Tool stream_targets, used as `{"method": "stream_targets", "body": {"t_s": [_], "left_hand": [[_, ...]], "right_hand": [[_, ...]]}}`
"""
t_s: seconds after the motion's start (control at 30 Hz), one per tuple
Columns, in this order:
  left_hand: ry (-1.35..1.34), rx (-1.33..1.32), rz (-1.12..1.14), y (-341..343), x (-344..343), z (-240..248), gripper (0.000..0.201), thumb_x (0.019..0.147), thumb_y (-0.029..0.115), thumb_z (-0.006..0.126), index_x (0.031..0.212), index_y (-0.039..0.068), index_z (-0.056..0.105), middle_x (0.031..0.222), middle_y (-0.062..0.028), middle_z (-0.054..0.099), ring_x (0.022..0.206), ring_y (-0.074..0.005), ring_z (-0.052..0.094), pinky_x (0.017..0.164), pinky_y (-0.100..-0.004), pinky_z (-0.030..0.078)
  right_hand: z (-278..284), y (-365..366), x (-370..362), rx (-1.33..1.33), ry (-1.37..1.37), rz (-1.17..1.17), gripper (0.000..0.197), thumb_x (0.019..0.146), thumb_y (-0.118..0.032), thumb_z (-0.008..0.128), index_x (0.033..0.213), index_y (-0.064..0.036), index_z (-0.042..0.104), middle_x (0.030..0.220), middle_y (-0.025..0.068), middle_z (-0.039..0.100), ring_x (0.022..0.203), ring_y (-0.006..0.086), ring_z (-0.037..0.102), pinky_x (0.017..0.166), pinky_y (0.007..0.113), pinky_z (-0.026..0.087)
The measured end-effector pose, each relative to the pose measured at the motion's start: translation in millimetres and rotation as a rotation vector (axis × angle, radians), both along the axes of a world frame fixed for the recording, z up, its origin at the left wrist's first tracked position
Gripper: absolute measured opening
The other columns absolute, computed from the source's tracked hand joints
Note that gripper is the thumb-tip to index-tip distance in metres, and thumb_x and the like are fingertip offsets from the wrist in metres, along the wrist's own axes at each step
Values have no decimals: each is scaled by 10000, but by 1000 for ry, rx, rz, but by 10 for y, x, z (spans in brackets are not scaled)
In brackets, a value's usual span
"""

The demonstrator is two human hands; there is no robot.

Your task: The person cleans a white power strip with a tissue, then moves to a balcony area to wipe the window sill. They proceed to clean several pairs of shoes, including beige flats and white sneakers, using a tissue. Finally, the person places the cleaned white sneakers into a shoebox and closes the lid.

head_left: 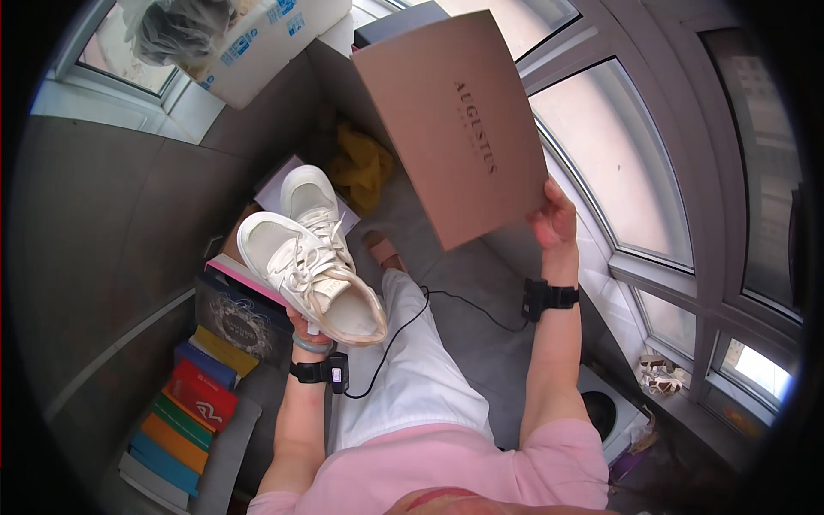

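A pair of white lace-up sneakers (296, 266) hangs from my left hand (311, 330), which is closed on them at the heel end. One shoe overlaps the other, toes pointing away and to the left; the near one shows its beige lining. My left fingers are mostly hidden behind the shoes. Up at the right, my right hand (555, 219) grips the lower right edge of a copper-brown cardboard box (438, 163) with dark lettering. Its broad face is turned toward me, so I cannot tell whether it is a whole box or only a lid.
Several colourful books and boxes (184, 421) line the left wall. A yellow bag (360, 167) lies in the far corner. At the far left is a white foam box (266, 51); windows (618, 163) run along the right. A black cable (468, 296) joins my wrist straps.
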State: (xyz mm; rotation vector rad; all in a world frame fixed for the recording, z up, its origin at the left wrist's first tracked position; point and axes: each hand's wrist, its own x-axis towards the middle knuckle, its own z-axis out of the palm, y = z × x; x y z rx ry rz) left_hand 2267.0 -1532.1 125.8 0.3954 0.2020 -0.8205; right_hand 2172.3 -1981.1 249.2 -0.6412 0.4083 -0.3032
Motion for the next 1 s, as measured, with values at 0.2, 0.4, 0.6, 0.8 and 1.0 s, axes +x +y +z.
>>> {"method": "stream_targets", "body": {"t_s": [0.2,0.4,0.6,0.8,1.0], "left_hand": [[61,-24,-58,-628,338,339,874,668,460,772,1376,80,426,1336,-122,515,1195,-296,526,1006,-459,455],[71,5,-71,-1016,468,388,814,690,397,760,1345,29,446,1289,-141,548,1156,-284,559,993,-422,471],[138,-19,-73,-1102,436,271,767,704,356,755,1330,24,462,1280,-142,556,1149,-279,565,995,-414,472],[210,-32,-58,-1042,388,137,736,714,324,744,1328,28,466,1276,-144,559,1139,-277,572,985,-411,479],[229,-5,-35,-878,294,-58,741,722,360,722,1329,23,463,1272,-147,561,1132,-283,576,978,-414,481]], "right_hand": [[3,-297,790,69,160,-112,143,815,-147,719,907,-70,640,815,2,654,646,62,532,505,178,380],[1,-274,922,-178,249,-276,132,891,-164,652,966,-58,636,880,5,633,776,95,556,664,224,437],[-117,-110,818,-266,251,-409,324,938,-302,582,1165,-71,562,1035,38,600,918,144,545,828,292,414],[-771,418,429,-118,529,-359,423,926,-366,578,1235,-87,505,1142,66,551,953,184,558,822,328,433],[-1212,1397,796,-100,579,380,745,835,-276,703,1433,-96,298,1368,154,412,1226,261,456,967,388,428]]}}
